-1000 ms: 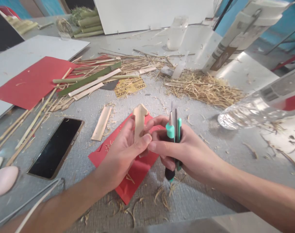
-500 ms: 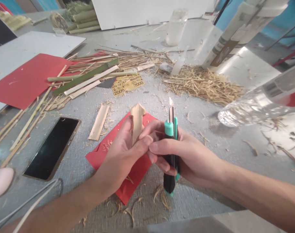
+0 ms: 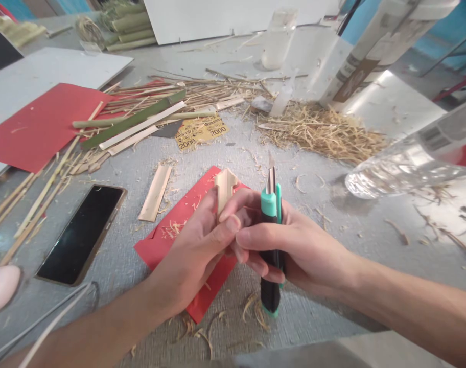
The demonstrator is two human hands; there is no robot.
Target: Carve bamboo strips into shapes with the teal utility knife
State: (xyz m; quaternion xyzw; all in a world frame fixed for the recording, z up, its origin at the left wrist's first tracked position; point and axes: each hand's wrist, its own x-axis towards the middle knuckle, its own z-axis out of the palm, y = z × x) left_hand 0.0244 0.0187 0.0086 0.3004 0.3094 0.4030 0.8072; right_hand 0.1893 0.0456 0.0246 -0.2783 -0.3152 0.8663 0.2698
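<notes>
left hand [image 3: 194,245]: fingers clenched on arrow-shaped bamboo piece [image 3: 224,188], long axis upright, over red paper [image 3: 167,240] | right hand [image 3: 290,245]: gripping knife [image 3: 271,235], blade up, just right of the piece, thumbs touching | phone [image 3: 82,232] lies left on bench [image 3: 332,306]

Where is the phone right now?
The phone lies flat on the table at the lower left of the head view, left of the red paper under the left hand, below a loose bamboo strip.
</notes>
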